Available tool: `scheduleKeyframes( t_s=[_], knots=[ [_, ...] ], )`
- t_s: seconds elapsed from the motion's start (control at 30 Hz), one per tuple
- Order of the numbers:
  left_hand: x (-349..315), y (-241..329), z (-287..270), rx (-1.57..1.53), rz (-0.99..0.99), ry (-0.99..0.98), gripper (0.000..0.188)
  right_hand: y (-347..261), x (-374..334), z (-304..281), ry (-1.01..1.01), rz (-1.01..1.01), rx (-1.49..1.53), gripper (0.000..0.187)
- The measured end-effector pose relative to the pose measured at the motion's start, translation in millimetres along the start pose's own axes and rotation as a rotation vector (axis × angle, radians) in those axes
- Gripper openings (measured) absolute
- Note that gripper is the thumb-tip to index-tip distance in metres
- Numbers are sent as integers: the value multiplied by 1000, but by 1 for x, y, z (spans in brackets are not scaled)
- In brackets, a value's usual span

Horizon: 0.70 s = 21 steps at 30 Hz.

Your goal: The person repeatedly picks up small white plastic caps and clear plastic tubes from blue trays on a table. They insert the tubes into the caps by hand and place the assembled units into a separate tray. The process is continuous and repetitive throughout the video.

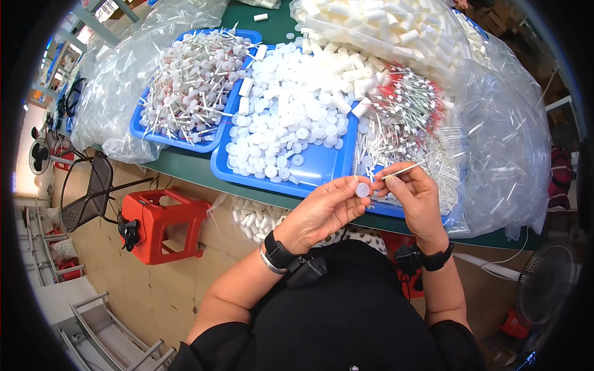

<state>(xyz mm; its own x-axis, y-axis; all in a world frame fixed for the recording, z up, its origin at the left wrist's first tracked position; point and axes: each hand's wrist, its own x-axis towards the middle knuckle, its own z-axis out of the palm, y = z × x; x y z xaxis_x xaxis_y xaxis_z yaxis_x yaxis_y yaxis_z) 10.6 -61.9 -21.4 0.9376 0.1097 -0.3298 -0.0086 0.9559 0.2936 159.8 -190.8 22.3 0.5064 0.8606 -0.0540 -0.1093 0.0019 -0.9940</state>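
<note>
My left hand (318, 213) pinches a translucent white plastic disc (362, 190) between thumb and fingertips, its flat face turned upward. Close beside it, my right hand (421, 201) grips a thin white stick (405, 169) that slants up to the right past the fingers. The two hands' fingertips nearly meet over the front of the trays. Just beyond my left hand is a blue tray (322, 162) filled with similar loose discs (266, 139). Beneath and behind my right hand lie many thin white sticks (396, 145) and a bundle with red ends (414, 96).
Another blue tray (176, 143) on the left holds discs with sticks through them. White foam-like cylinders (396, 31) fill a bag at the back. Clear plastic bags (501, 154) flank the green table (192, 173). A red stool (164, 226) and a fan (544, 284) stand below.
</note>
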Motion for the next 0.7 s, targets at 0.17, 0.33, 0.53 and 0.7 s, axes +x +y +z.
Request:
scheduleKeyframes(
  t_s=[0.17,0.33,0.53,0.7],
  knots=[
    [3,-1,-6,-163,-14,-9,25,-1,-2,1,-36,-130,-225,13],
    [2,-1,-6,-215,4,5,25,-9,-2,3,-102,-211,-400,11],
    [1,0,-5,-166,35,21,25,-11,-2,4,-77,-234,-444,10],
    [-1,0,-3,-69,62,14,25,-9,-2,3,-64,-234,-443,11]
  ],
)
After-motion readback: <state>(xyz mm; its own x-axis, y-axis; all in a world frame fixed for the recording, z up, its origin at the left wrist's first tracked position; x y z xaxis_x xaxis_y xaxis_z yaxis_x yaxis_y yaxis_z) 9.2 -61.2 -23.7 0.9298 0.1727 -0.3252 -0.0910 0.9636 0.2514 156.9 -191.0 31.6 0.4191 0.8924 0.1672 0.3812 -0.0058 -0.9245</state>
